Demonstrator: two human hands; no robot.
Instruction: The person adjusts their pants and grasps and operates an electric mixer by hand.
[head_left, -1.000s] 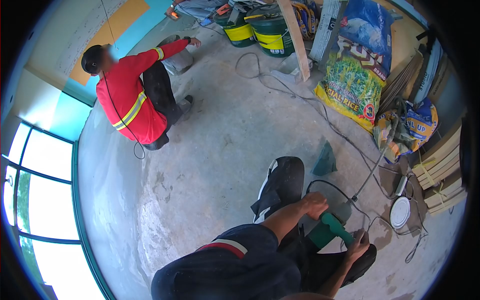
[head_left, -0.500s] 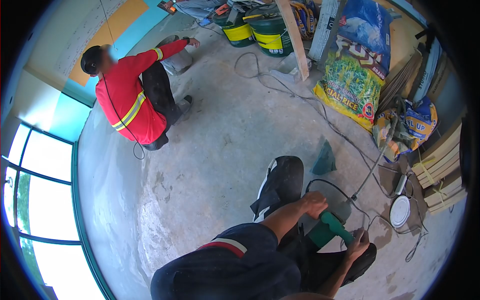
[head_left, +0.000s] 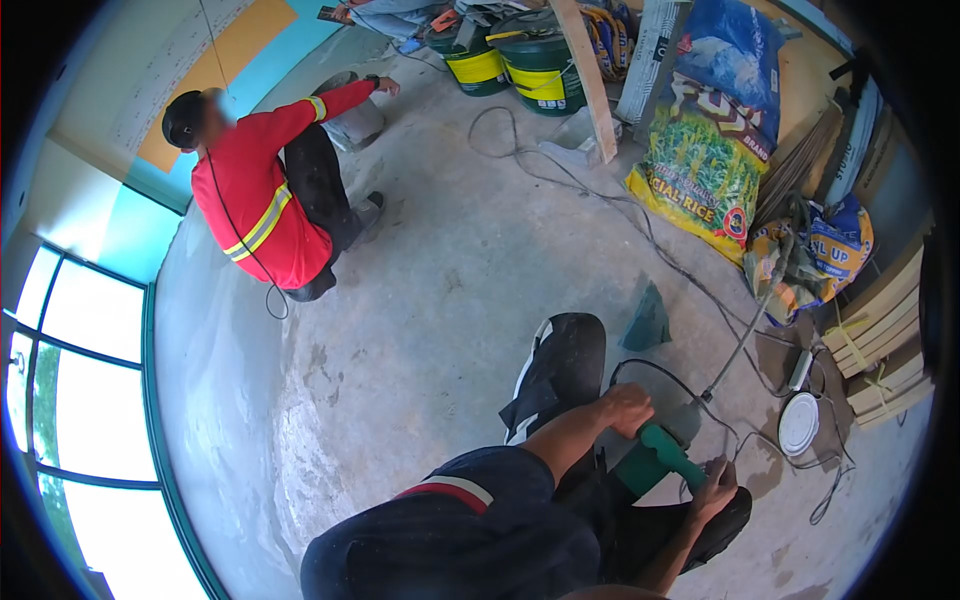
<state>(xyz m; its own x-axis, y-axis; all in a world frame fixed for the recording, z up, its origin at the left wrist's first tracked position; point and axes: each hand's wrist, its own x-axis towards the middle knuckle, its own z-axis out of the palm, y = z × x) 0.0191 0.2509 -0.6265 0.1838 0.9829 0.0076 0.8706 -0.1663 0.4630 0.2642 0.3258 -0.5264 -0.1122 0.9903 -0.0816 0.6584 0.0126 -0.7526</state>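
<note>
Reading "CIAL RICE" in large letters across the printed sack (head_left: 697, 150), plus "BRAND" near its right edge and a round red emblem too small to decipher. Making out "UP" on the blue-and-yellow bag (head_left: 841, 242) just beside it, and what seems like "STUDIO" along a pale wrapped bundle (head_left: 847, 175) behind. Failing to make out the dark letters on the silvery board (head_left: 652, 55) or the faint lines on the far wall (head_left: 165, 80).

Sitting low over a grey concrete floor (head_left: 450, 270), streaked with pale smears toward the left and blotched with darker patches near the white lid (head_left: 798, 424). Noticing bright, dark-framed windows (head_left: 105, 310) along the left side, and turquoise and orange-brown bands on the far wall. Seeing a co-worker (head_left: 262, 200) in a red top with reflective stripes, crouching beside a grey bucket (head_left: 357, 125) with an outstretched arm, and yellow-banded buckets (head_left: 545, 88) near the leaning plank (head_left: 588, 80).

Grasping one end of the green tool (head_left: 675, 458) with the curled fingers of the right hand (head_left: 714, 490). Keeping the tool between the two hands, by the bent knees. Clenching the left hand (head_left: 630, 408) just beside the tool's other end, close to a black cable (head_left: 655, 366); being unable to tell about anything inside that fist.
</note>
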